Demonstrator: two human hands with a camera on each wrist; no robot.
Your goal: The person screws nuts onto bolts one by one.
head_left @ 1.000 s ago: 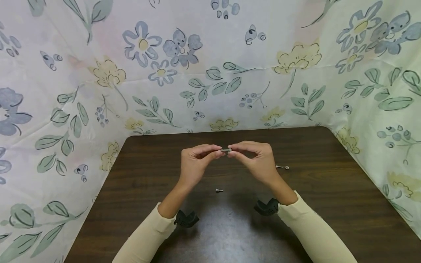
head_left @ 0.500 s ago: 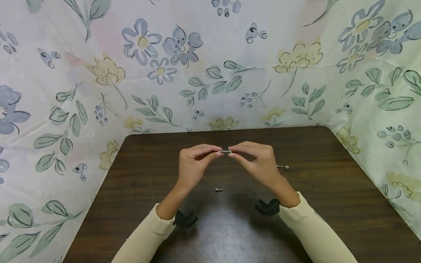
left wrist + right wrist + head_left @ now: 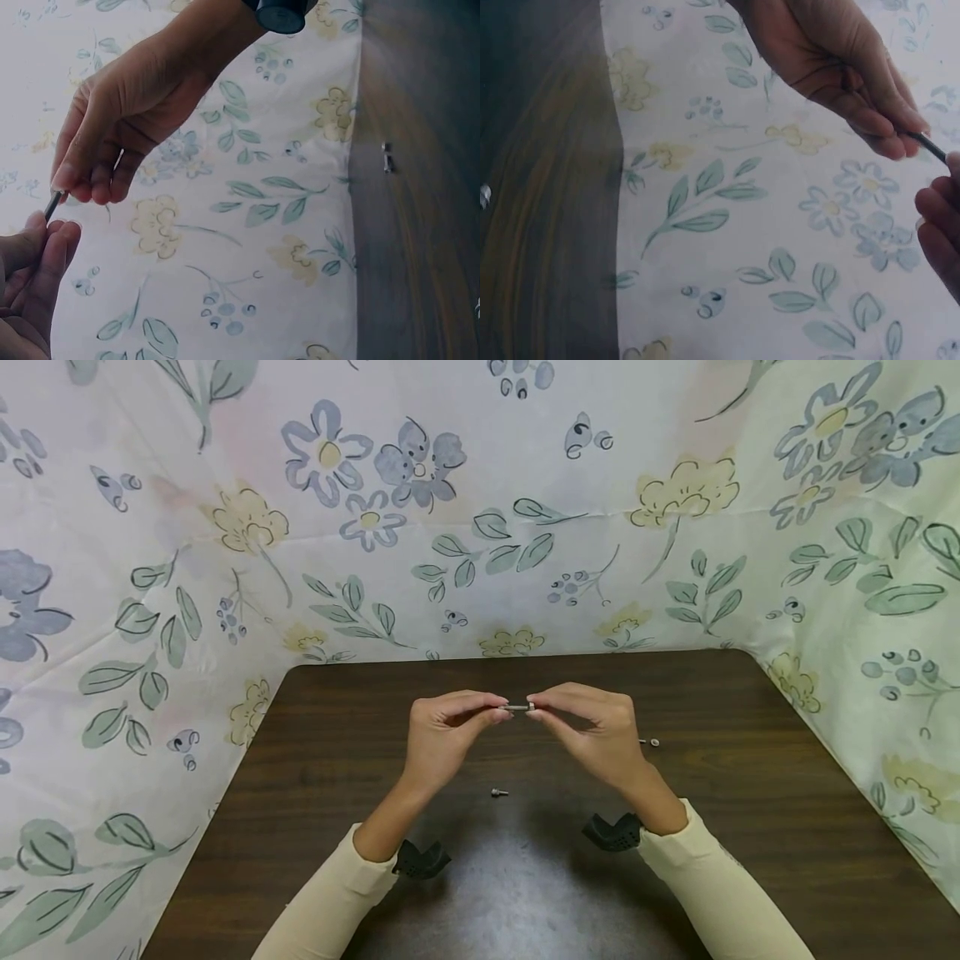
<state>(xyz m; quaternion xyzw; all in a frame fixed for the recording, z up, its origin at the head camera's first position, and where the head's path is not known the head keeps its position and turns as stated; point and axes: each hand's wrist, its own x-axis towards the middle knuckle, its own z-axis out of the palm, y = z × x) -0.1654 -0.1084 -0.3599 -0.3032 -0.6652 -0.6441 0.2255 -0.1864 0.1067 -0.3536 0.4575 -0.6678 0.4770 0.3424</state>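
A thin metal bolt (image 3: 516, 707) is held level in the air between both hands, above the far half of the table. My left hand (image 3: 442, 735) pinches its left end between thumb and fingertips, which hide that end. At the bolt's right end sits a wider silver piece that looks like a nut (image 3: 531, 706), pinched by the thumb and forefinger of my right hand (image 3: 592, 727). In the left wrist view the dark shank of the bolt (image 3: 52, 205) spans the gap between the two hands. The right wrist view shows the bolt (image 3: 931, 146) too.
A short bolt (image 3: 499, 793) with a wider left end lies on the dark wooden table (image 3: 337, 760), nearer than the hands. Beside the right wrist lie a loose nut (image 3: 655, 743) and another bolt (image 3: 388, 163), partly hidden in the head view. Floral cloth (image 3: 480, 527) rises behind the table.
My right hand has shifted slightly right with the nut, and more bolt shank shows between the hands. My left hand has barely moved. The right wrist now covers more of the bolt beside it.
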